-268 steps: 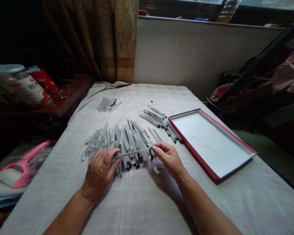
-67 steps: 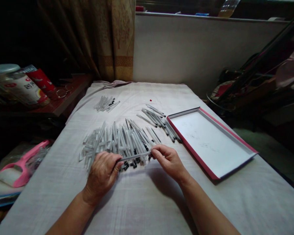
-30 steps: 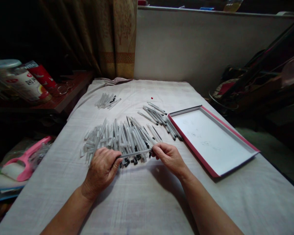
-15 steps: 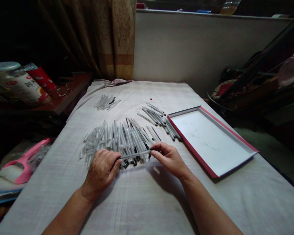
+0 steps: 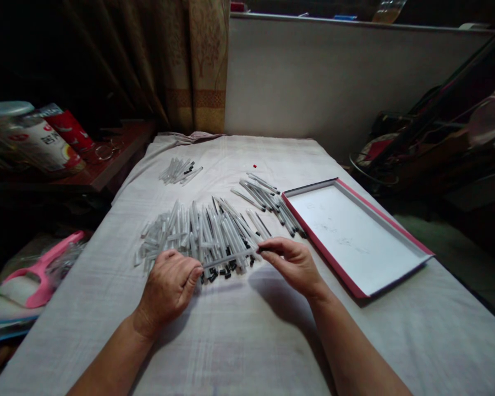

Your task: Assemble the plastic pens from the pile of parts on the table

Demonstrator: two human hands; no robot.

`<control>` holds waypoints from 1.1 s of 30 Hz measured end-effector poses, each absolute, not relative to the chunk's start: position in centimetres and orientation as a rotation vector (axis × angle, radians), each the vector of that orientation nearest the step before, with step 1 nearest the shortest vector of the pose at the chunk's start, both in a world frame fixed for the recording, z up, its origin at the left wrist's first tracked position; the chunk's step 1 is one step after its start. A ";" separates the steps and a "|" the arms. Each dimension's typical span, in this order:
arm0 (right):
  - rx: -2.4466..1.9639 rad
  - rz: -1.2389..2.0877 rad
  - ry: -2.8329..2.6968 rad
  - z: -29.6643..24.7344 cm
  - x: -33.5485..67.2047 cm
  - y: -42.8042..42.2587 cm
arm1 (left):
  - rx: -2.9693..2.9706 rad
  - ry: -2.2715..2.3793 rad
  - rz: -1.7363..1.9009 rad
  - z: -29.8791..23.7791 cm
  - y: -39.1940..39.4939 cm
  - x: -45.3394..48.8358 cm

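Note:
My left hand (image 5: 167, 286) is closed on one end of a clear pen barrel (image 5: 230, 258), which slants up to the right. At the barrel's other end my right hand (image 5: 295, 268) pinches a small black pen part (image 5: 263, 250) between thumb and fingers. I cannot tell whether that part touches the barrel. Just beyond my hands lies a large pile of clear pen barrels (image 5: 193, 225). Several small black pieces (image 5: 227, 269) lie along its near edge. To the right of the pile are pens with black ends (image 5: 258, 195), beside a shallow red-edged box lid (image 5: 357, 236).
A smaller group of pen parts (image 5: 177, 170) lies at the back left, and a tiny red piece (image 5: 254, 165) at the back middle. Left of the cloth-covered table are a plastic jar (image 5: 41, 143), glasses (image 5: 104, 151) and a pink-handled object (image 5: 45, 272).
My right hand has shifted slightly right and away from my left hand, and more of the black part shows at its fingertips. My left hand keeps its grip, moving a little left.

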State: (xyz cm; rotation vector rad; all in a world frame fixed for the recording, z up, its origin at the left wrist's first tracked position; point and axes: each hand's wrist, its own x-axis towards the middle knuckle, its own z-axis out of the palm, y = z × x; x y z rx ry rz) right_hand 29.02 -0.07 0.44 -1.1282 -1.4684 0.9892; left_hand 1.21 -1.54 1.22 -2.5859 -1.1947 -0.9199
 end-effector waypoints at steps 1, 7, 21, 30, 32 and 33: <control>-1.144 0.964 -1.437 0.2 29.1 0.0 | -2.576 -1.199 -0.927 1.3 -1.5 1.1; -1.297 0.670 -1.532 -1.6 27.5 0.7 | -2.535 -1.260 -0.957 1.1 -1.4 1.2; -1.206 1.099 -1.310 -0.6 26.3 0.4 | -2.575 -1.239 -0.944 -0.1 -1.2 1.1; -1.301 0.905 -0.725 -0.1 30.1 2.0 | -2.326 -1.386 -0.958 0.2 -0.2 -1.5; -1.292 0.872 -0.690 -0.1 30.4 2.1 | -2.240 -1.467 -0.964 0.3 0.0 -2.1; -1.286 0.861 -0.722 -0.2 30.2 2.1 | -2.220 -1.497 -0.969 0.3 0.1 -2.2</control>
